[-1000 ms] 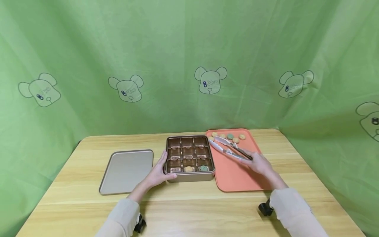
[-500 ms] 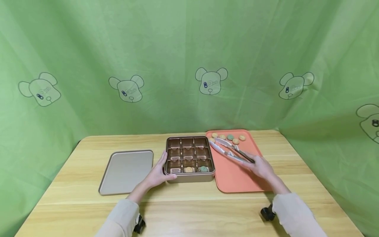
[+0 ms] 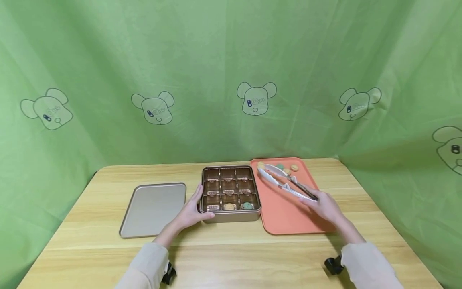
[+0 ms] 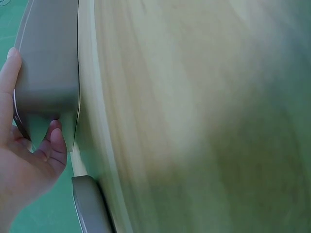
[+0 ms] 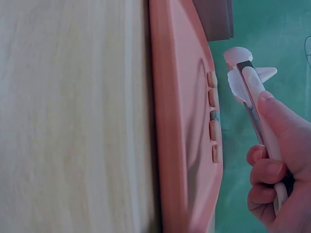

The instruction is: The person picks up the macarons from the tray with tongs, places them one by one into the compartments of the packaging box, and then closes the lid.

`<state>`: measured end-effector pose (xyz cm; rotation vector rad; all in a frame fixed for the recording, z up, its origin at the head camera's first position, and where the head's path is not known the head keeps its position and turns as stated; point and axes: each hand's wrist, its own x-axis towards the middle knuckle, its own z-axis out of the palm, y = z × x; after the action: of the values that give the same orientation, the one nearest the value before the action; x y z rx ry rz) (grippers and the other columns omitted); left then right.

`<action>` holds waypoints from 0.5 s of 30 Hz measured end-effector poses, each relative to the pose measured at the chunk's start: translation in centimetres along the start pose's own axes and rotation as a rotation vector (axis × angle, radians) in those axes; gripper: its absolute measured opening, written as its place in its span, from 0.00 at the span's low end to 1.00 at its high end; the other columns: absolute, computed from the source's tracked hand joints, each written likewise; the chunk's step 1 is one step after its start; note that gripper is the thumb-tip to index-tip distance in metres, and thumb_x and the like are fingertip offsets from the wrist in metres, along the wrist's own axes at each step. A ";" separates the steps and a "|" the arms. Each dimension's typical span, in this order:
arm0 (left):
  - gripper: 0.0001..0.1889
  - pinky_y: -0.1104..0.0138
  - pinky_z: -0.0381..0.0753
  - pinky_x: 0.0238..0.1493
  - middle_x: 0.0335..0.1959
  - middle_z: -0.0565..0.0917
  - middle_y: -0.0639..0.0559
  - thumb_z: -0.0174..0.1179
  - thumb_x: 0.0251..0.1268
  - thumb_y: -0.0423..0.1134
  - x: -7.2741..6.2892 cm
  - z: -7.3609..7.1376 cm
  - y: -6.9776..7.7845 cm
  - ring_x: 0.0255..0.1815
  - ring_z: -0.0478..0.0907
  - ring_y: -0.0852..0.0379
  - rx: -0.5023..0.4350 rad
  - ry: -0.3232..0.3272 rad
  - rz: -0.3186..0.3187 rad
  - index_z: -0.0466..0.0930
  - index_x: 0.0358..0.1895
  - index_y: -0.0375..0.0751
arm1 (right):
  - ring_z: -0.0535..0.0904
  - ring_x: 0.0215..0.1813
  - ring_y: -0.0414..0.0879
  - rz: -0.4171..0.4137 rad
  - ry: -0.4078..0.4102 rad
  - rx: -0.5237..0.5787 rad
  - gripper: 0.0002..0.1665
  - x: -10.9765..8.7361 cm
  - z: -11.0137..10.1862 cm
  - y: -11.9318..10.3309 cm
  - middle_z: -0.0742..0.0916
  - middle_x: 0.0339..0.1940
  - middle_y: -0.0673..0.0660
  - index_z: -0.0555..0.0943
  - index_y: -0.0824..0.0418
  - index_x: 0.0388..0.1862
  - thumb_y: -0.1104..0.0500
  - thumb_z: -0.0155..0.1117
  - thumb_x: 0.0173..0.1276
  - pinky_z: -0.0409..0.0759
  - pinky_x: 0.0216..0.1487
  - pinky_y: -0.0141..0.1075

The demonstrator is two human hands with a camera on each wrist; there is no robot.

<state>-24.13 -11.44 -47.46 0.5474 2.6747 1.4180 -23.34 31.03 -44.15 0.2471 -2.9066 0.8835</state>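
Observation:
My left hand (image 3: 192, 209) holds the front left corner of a square brown tin box (image 3: 231, 216), thumb along the front and fingers on the left side. Its insert has several compartments. A beige cookie (image 3: 229, 206) and a green cookie (image 3: 247, 206) sit in the front row. With my right hand (image 3: 323, 204) I grip metal tongs (image 3: 285, 184) above the coral tray (image 3: 285, 216). Their tips are beside a beige cookie (image 3: 260, 165) at the tray's far left; whether they pinch it, I cannot tell. More cookies (image 5: 215, 130) lie along the tray's far end, partly hidden by the tongs.
Left of the box lies a flat square metal lid (image 3: 155, 210) with a raised rim. The tray's left edge meets the box's right side. A green curtain (image 3: 202, 132) hangs behind the wooden table (image 3: 223, 257).
The right hand has drawn slightly right and toward me, and the tong tips have shifted a little right and farther back. My left hand stays on the box.

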 end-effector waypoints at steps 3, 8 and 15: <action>0.56 0.48 0.43 0.69 0.72 0.40 0.37 0.70 0.44 0.44 0.0 0.0 0.0 0.71 0.40 0.39 -0.003 0.000 0.002 0.39 0.71 0.33 | 0.74 0.44 0.62 0.008 0.000 -0.002 0.39 -0.2 -0.3 -0.4 0.73 0.53 0.80 0.64 0.70 0.64 0.46 0.59 0.63 0.73 0.44 0.55; 0.56 0.48 0.43 0.69 0.72 0.40 0.37 0.70 0.44 0.44 0.0 0.0 -0.1 0.71 0.40 0.38 -0.011 -0.001 0.004 0.39 0.71 0.33 | 0.74 0.41 0.58 -0.015 0.018 0.033 0.38 -0.7 -0.5 -0.9 0.74 0.53 0.79 0.65 0.70 0.63 0.47 0.59 0.63 0.73 0.43 0.52; 0.56 0.48 0.43 0.69 0.72 0.39 0.37 0.70 0.44 0.44 0.0 0.0 -0.1 0.71 0.40 0.39 -0.020 -0.003 0.011 0.38 0.71 0.33 | 0.75 0.48 0.59 -0.100 0.016 0.114 0.34 -1.2 -0.3 -2.0 0.75 0.55 0.75 0.68 0.70 0.62 0.52 0.61 0.62 0.74 0.46 0.51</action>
<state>-24.21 -11.54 -47.54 0.5632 2.6558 1.4445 -21.77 29.71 -42.93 0.3888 -2.8043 1.0301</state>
